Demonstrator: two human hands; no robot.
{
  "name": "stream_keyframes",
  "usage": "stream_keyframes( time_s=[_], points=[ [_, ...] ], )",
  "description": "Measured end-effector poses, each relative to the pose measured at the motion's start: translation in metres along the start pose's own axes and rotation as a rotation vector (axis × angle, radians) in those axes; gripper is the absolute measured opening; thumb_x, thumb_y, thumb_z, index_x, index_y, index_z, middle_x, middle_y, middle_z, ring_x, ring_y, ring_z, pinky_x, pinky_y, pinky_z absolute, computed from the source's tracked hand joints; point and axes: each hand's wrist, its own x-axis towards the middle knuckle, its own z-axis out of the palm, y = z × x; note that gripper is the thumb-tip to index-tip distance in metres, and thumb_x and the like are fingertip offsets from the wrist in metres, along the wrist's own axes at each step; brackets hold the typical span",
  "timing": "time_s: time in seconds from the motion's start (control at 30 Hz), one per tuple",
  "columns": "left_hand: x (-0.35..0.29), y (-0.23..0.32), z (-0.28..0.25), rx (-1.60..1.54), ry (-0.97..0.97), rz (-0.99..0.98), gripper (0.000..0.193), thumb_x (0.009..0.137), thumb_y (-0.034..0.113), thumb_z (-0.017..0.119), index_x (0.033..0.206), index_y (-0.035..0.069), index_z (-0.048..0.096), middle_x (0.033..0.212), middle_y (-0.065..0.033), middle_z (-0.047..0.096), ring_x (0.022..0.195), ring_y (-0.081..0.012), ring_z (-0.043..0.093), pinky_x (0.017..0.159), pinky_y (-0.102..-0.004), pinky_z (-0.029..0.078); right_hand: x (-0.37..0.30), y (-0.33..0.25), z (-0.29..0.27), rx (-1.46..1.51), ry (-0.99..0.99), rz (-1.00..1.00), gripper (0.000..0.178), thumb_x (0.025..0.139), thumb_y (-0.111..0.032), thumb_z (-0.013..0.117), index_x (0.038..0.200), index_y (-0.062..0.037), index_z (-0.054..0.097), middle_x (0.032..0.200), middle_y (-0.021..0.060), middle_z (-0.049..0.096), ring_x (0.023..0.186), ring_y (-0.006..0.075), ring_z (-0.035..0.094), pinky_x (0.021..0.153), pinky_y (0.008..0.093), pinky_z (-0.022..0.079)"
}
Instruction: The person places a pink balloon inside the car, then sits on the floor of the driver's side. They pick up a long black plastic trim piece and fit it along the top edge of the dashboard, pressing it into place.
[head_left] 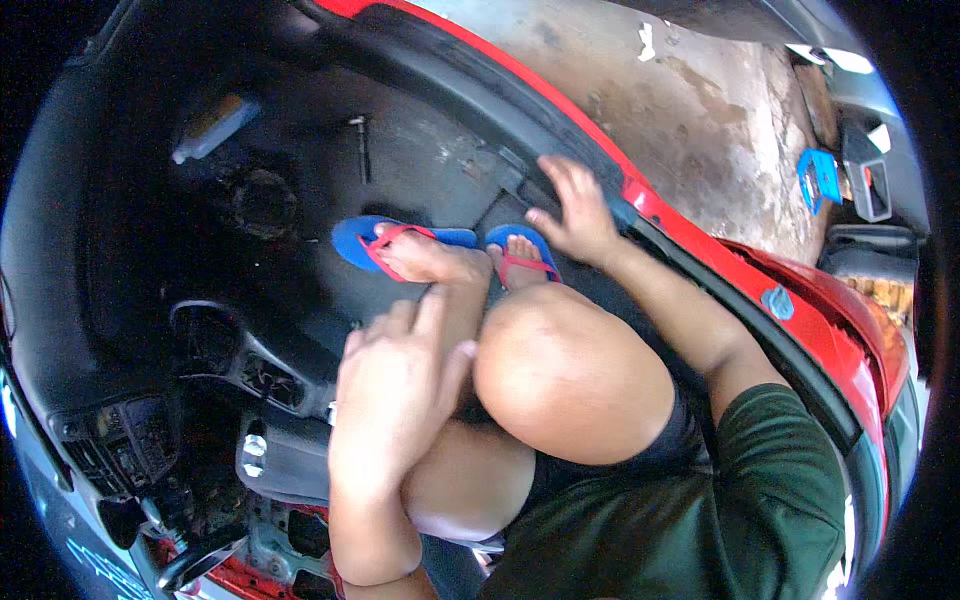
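My left hand [392, 385] hovers over my left shin, back upward, thumb apart from the loosely bent fingers. No object shows in it, though its palm is hidden. My right hand [578, 212] is beside the black sill trim [525, 130] inside the red door frame [590, 130]. Its fingers are spread, with nothing between them. Beyond my feet in blue sandals [362, 240], a tool with a metal head and a dark handle [364, 150] lies on the dark car floor [310, 140].
A clear plastic bottle [216, 128] lies at the far left. On the left are a black centre console [262, 378] and bare red metal [275, 560]. Outside is a stained concrete floor [690, 110], with a blue plastic object [820, 180] at the far right.
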Motion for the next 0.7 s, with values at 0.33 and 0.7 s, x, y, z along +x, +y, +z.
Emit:
stream_keyframes(
  time_s=[0.33,0.7],
  points=[
    [-0.044,-0.039,0.052,-0.125,0.121,-0.080,0.040,0.097,0.022,0.063,0.132,0.002,0.060,0.114,-0.0285,0.069,0.106,-0.0469,0.067,0.091,-0.0535,0.054,-0.106,-0.079,-0.049,0.997,-0.809,0.472,0.072,0.110,-0.056,0.035,0.156,-0.0015,0.043,0.157,0.0234,0.048,0.147,0.0316,0.043,0.123,0.0415,0.028],
    [-0.108,-0.054,0.082,-0.112,0.345,-0.135,0.048,0.095,0.031,0.068,0.133,0.002,0.061,0.114,-0.0278,0.070,0.110,-0.0434,0.067,0.095,-0.0504,0.053,-0.184,-0.060,-0.150,0.126,-0.406,0.282,0.029,0.097,-0.031,0.070,0.101,-0.0020,0.071,0.091,0.0138,0.071,0.086,0.0230,0.069,0.090,0.0407,0.054]
  ],
)
